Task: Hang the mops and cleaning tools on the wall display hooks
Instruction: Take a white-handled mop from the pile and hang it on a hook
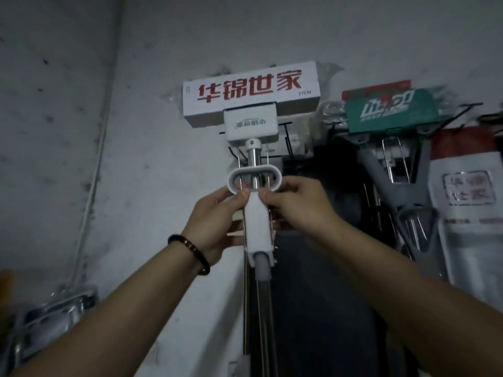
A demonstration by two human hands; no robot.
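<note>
While we pinch the mop's white squeeze handle (255,183) with left hand (217,213) and right hand (294,205), both equally near, its long axis runs straight up to the boxed head (250,93) above, apparently on the hooks.

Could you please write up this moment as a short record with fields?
setting: grey wall with display hooks
held item: white mop, head up, handle hanging down
mop head label: white box with red characters
left hand: gripping the mop's white squeeze grip from the left
right hand: pinching the same grip from the right
left wrist: dark bracelet
neighbour: green-labelled mop hanging to the right
</note>
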